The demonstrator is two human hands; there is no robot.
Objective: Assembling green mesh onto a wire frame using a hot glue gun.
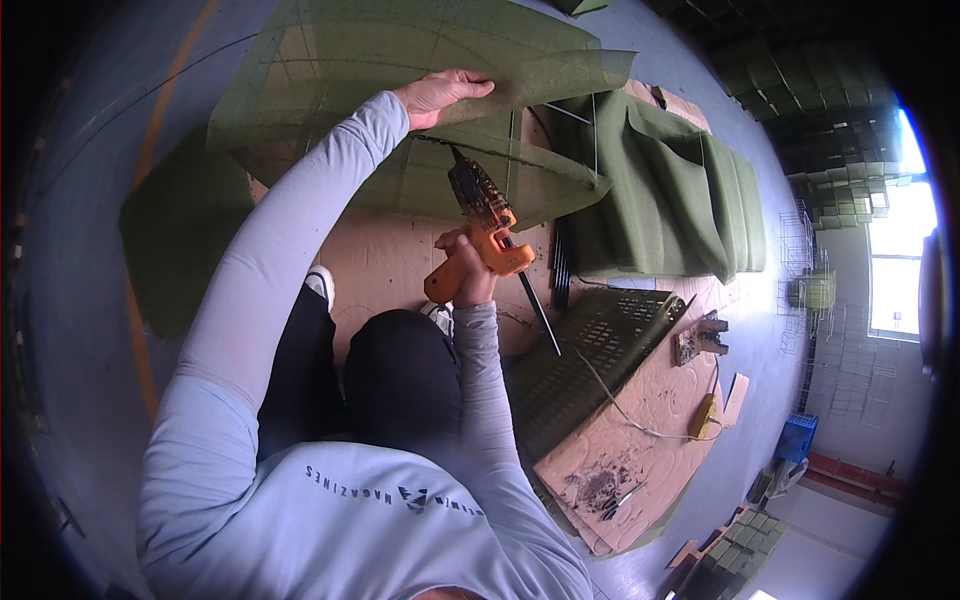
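Observation:
My left hand (445, 97) reaches far forward, its fingers closed on the edge of a green mesh sheet (330, 60) and lifting that flap. In my right hand (472, 278) is an orange glue gun (497, 243), gripped by its handle. Dark residue coats the gun's front, and its nozzle points away from me, at or very near a dark seam on the mesh below my left hand. I cannot tell whether it touches. A black glue stick (540, 315) sticks out of the gun's rear. Thin wire rods show by the mesh.
Folded green mesh (670, 190) lies at the right. Nearer stand a dark green perforated panel (590, 335) and stained cardboard (590, 470) with scissors (622, 502), a stained block (702, 338) and a yellow-handled tool (704, 415). A pale cord (610, 395) crosses them. My knees are close below.

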